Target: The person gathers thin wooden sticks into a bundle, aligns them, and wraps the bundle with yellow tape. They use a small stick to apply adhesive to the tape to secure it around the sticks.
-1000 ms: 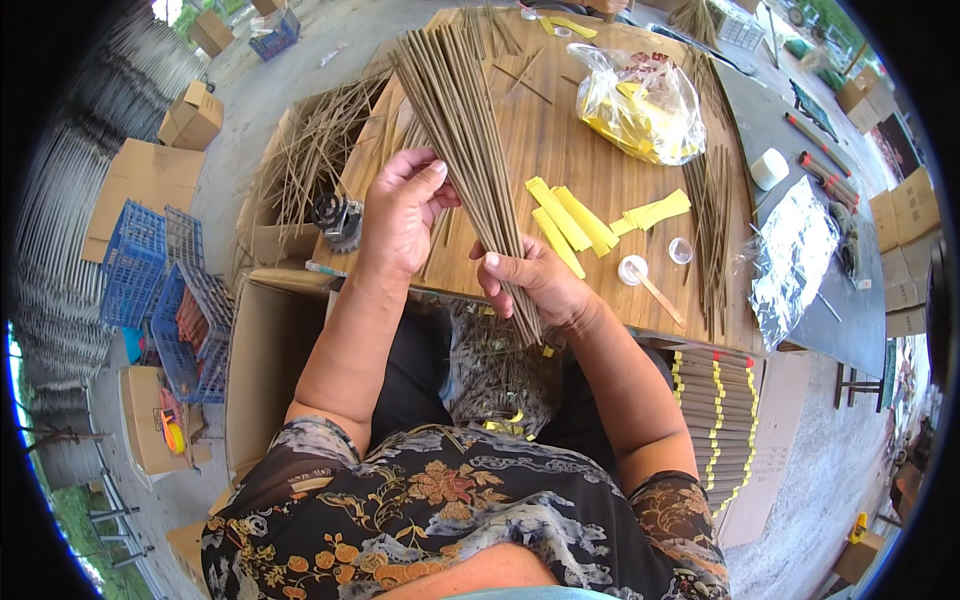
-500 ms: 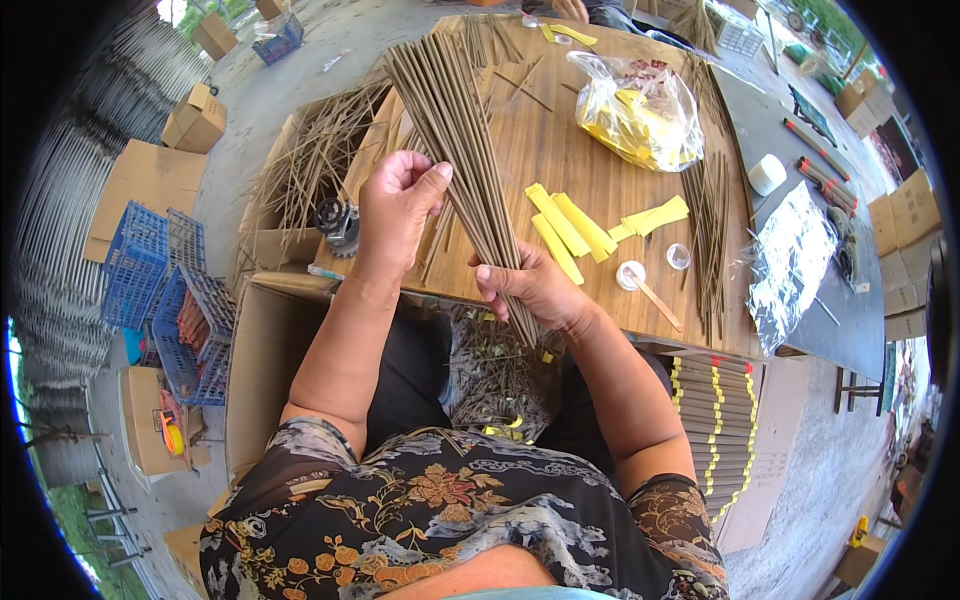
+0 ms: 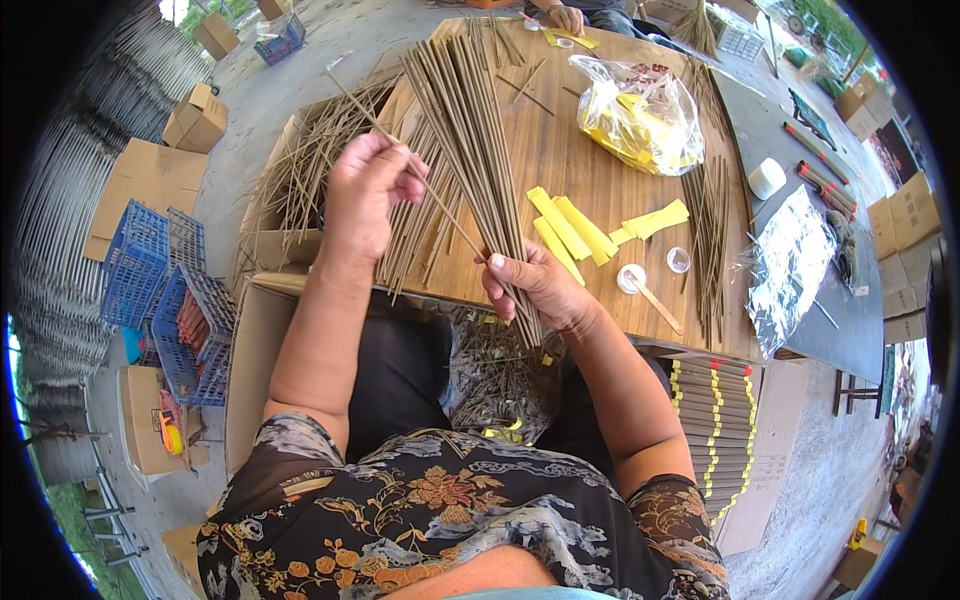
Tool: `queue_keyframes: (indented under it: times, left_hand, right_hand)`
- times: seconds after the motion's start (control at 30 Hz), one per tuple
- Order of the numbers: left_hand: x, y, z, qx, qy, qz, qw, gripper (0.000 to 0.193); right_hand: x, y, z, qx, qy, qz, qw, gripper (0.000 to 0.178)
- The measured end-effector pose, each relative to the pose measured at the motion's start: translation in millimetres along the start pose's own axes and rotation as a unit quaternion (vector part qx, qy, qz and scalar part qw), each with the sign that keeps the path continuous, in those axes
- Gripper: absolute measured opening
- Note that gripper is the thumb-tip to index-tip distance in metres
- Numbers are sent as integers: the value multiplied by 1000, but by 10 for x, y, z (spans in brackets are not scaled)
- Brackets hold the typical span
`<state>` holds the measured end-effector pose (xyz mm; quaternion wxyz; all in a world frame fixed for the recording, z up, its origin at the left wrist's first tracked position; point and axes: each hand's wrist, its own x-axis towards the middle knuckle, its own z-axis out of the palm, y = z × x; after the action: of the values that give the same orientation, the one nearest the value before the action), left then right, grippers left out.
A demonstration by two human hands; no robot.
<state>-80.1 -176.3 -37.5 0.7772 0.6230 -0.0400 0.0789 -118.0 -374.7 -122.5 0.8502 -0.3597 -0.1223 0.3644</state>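
The left hand pinches one thin brown stick between its thumb and fingers, with the fingers curled and almost closed. The stick slants, and its low end comes down to the right hand. The right hand is wrapped around the low part of a bundle of the same kind of sticks, thumb on top. The bundle is up over the near edge of the table, tilted, and its top ends fan out.

More loose sticks lie on the table to the left of the bundle. To the right of the bundle are yellow strips, and near them is a small white tub with a flat wooden stick beside it. Behind the strips sits a clear bag with yellow things inside. Another person's hand is at the far edge of the table.
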Motion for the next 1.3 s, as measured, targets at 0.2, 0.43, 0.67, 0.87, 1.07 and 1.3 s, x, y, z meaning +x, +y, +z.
queue_keyframes:
  times: [0.2,0.43,0.67,0.87,1.07,1.3]
  left_hand:
    - [367,515,-591,21,82,113,990,6]
    - [1203,803,-1738,-59,302,94,947,15]
    - [471,344,-378,191,28,2,981,22]
    - [297,112,16,283,-57,4,957,21]
    - [321,121,-3,284,-50,-6,958,16]
    - [354,388,-44,195,16,43,980,10]
  right_hand:
    - [-4,-18,-9,14,13,-1,1000,20]
    - [40,26,-2,-22,12,-12,1000,18]
    - [47,40,8,-96,51,-28,994,18]
    - [51,58,56,-152,66,-15,986,18]
    - [34,57,39,-163,75,-10,984,20]
    - [14,21,68,-97,63,-13,993,27]
